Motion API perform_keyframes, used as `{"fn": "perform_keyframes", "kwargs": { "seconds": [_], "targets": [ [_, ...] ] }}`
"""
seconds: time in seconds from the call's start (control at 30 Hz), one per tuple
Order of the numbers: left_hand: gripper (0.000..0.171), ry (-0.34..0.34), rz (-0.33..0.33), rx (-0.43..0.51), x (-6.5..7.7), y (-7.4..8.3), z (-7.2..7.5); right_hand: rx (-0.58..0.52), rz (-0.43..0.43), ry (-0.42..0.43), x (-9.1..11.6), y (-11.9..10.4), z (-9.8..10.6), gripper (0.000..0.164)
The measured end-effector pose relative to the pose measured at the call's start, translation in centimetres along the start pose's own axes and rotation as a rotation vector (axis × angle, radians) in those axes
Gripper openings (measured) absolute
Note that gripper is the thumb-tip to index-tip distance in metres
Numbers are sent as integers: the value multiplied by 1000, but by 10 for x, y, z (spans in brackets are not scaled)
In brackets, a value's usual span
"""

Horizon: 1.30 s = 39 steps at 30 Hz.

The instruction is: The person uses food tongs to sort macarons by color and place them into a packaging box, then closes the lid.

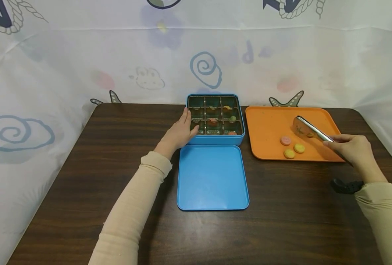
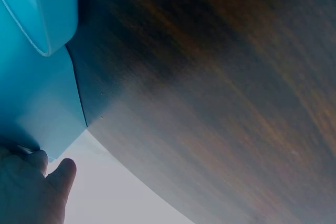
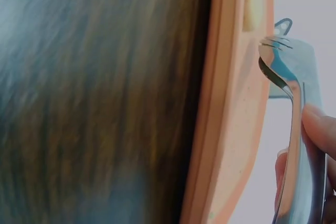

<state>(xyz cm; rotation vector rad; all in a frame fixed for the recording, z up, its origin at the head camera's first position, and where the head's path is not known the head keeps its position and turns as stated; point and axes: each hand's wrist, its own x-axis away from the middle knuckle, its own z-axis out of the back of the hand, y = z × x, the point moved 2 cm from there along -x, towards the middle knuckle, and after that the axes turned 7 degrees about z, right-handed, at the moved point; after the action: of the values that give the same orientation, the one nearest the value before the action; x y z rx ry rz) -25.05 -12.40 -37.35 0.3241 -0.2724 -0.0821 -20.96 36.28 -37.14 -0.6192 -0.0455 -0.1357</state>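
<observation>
In the head view, my left hand (image 1: 179,132) rests against the left side of a blue box (image 1: 216,140), fingers straight along its wall and thumb near the front rim. A dark divided insert inside holds small colored pieces, among them a green one (image 1: 232,119). My right hand (image 1: 353,149) grips metal tongs (image 1: 315,130) over an orange tray (image 1: 265,129). The right wrist view shows the tongs' forked arm and flat arm standing apart. Below their tips lie a pink round piece (image 1: 285,140) and two yellow round pieces (image 1: 299,148). A small yellowish patch near the tongs is unclear.
A blue lid (image 1: 212,178) lies flat in front of the box on the dark wooden table (image 1: 282,213). The tray stands close to the box's right side. A white patterned cloth (image 1: 123,48) hangs behind the table. A black strap (image 1: 346,186) sits at my right wrist.
</observation>
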Motion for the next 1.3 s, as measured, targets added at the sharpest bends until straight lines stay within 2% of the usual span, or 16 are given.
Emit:
{"fn": "perform_keyframes", "kwargs": {
  "seconds": [0.2,0.8,1.07,1.3],
  "targets": [
    [73,0,-10,-5,0,1,2,-9,23,45,-3,-15,0,76],
    [74,-3,2,3,0,0,1,-75,154,8,-2,-91,-22,70],
    [74,-10,5,7,0,1,1,-121,163,-67,7,-118,-30,73],
    [74,-10,6,7,0,0,2,-190,162,-148,13,-135,-42,66]
  ]
}}
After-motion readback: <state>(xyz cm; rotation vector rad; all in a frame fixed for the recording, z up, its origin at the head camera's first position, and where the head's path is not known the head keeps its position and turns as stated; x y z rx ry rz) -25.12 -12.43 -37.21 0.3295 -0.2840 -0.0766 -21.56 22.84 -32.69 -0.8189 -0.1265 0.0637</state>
